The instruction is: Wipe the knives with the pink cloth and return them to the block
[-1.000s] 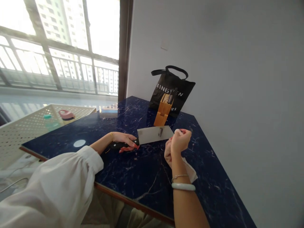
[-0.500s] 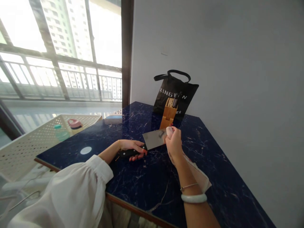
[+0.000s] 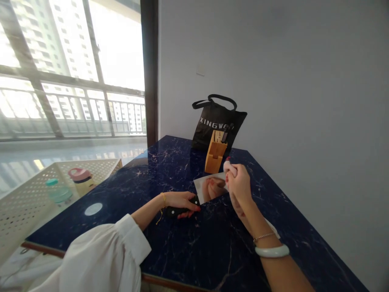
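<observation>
A cleaver with a broad steel blade (image 3: 209, 187) and a black handle lies over the dark blue marble table (image 3: 182, 247). My left hand (image 3: 181, 201) is closed round the handle, low on the tabletop. My right hand (image 3: 240, 184) is closed on a small pale cloth (image 3: 227, 165), pressed against the blade's far end. The blade mirrors my fingers. More of the cloth hangs under my right wrist (image 3: 273, 227).
A wooden knife block (image 3: 215, 156) stands behind the blade, in front of a black tote bag (image 3: 217, 123) against the grey wall. A white perforated tray (image 3: 27, 198) on the left holds a pink-lidded bottle (image 3: 79, 178) and a clear bottle (image 3: 59, 194).
My right hand with the cloth has slid left along the blade. The blade has tilted and now reflects my fingers. The camera has swung a little to the right.
</observation>
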The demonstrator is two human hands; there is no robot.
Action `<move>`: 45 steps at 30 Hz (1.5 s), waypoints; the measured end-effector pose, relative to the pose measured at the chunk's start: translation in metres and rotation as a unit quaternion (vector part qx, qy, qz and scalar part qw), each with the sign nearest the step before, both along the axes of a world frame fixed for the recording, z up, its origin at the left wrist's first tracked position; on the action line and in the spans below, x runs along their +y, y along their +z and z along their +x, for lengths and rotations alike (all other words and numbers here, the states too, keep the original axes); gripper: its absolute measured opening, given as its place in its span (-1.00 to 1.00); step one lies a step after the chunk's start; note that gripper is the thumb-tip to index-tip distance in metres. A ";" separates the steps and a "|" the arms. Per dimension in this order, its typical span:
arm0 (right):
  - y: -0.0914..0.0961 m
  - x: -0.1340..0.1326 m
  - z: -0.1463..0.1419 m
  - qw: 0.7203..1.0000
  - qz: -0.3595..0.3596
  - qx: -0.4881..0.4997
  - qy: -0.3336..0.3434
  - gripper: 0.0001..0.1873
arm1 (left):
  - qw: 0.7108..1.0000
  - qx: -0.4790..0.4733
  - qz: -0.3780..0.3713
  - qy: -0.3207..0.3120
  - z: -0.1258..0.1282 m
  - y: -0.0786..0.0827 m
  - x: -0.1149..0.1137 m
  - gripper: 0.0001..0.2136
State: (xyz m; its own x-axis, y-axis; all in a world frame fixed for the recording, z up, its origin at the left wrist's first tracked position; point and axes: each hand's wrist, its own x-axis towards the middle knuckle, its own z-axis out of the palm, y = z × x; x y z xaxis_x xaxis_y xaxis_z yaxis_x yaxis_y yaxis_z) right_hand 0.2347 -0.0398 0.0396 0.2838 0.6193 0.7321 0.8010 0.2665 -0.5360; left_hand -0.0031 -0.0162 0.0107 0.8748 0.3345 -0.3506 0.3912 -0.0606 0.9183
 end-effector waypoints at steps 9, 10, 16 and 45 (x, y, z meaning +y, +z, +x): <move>-0.027 0.006 -0.068 0.968 -0.110 -0.129 0.187 -0.67 | 0.998 0.039 0.026 -0.029 0.001 0.001 0.010 -0.62; -0.028 0.005 -0.070 0.963 -0.113 -0.140 0.201 -0.66 | 0.999 0.036 0.029 -0.026 0.000 -0.001 0.010 -0.62; -0.036 0.018 -0.048 0.971 -0.141 -0.149 0.120 -0.70 | 1.000 0.027 0.004 0.012 0.002 -0.006 0.007 -0.63; -0.024 -0.011 -0.060 0.931 -0.206 -0.141 0.267 -0.95 | 0.995 0.010 -0.073 0.062 0.004 -0.006 0.006 -0.66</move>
